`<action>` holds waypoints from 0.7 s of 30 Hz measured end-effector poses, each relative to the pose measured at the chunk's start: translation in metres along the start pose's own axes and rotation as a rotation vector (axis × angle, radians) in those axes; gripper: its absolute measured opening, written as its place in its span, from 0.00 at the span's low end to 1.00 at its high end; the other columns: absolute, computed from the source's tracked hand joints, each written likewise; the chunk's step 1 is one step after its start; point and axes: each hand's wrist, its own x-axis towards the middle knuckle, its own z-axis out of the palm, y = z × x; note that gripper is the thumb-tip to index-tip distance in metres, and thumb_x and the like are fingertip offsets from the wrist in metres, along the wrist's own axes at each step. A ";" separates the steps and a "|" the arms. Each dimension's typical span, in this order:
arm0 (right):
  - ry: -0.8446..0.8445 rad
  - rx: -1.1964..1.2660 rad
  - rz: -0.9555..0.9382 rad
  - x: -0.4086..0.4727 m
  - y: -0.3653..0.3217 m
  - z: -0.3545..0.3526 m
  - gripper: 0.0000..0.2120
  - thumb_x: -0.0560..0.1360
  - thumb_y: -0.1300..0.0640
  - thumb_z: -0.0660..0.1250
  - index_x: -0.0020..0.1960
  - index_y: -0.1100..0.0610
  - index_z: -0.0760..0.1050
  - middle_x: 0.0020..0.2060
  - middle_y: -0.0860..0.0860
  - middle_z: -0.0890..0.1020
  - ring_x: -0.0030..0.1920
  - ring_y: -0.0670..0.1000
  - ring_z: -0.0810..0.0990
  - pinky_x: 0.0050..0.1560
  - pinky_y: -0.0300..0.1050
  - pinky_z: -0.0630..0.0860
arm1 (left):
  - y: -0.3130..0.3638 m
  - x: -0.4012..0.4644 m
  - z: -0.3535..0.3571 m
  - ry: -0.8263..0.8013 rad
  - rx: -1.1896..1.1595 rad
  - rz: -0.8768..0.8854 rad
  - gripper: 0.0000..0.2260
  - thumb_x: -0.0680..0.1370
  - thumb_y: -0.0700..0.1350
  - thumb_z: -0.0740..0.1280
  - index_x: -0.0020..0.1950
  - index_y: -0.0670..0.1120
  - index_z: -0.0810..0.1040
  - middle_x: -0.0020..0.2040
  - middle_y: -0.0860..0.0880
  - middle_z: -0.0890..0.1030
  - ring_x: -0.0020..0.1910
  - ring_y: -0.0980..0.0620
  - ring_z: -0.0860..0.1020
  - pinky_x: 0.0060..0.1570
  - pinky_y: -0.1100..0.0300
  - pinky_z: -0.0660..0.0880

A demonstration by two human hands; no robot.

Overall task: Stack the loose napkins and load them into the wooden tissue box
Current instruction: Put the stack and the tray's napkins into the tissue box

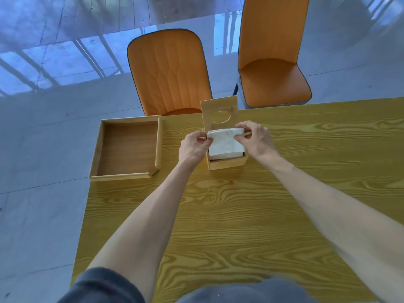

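A stack of white napkins (225, 144) sits partly inside the small wooden tissue box (227, 163) near the table's far edge, its top sticking out above the rim. The box's lid (219, 111), with an oval hole, stands upright behind it. My left hand (192, 147) pinches the stack's left edge. My right hand (254, 139) grips its upper right corner. Both hands hold the napkins over the box opening.
A shallow wooden tray (129, 147) lies at the table's far left corner, overhanging the edge. Two orange chairs (168, 73) (273, 62) stand beyond the yellow wood-grain table (240, 215). A glossy tiled floor lies to the left.
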 end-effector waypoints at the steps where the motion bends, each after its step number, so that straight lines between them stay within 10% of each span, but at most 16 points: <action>1: -0.001 0.010 0.011 0.001 0.003 0.000 0.16 0.74 0.58 0.73 0.61 0.57 0.78 0.52 0.55 0.84 0.44 0.52 0.83 0.48 0.44 0.81 | 0.001 0.000 0.003 0.002 0.006 -0.005 0.13 0.76 0.50 0.69 0.59 0.50 0.81 0.50 0.50 0.85 0.50 0.50 0.82 0.55 0.50 0.79; 14: -0.094 -0.086 0.029 0.019 0.016 0.005 0.11 0.76 0.56 0.70 0.57 0.57 0.82 0.53 0.55 0.84 0.53 0.54 0.81 0.53 0.48 0.79 | 0.001 0.006 0.016 0.084 0.293 -0.100 0.13 0.77 0.54 0.65 0.58 0.50 0.79 0.57 0.48 0.82 0.54 0.46 0.79 0.48 0.54 0.76; 21: -0.093 -0.067 0.097 0.033 0.019 0.004 0.30 0.70 0.60 0.77 0.69 0.57 0.70 0.54 0.56 0.79 0.49 0.57 0.82 0.49 0.56 0.82 | -0.001 0.017 0.017 0.057 0.175 -0.145 0.23 0.75 0.48 0.69 0.68 0.50 0.68 0.61 0.48 0.79 0.54 0.45 0.80 0.55 0.47 0.78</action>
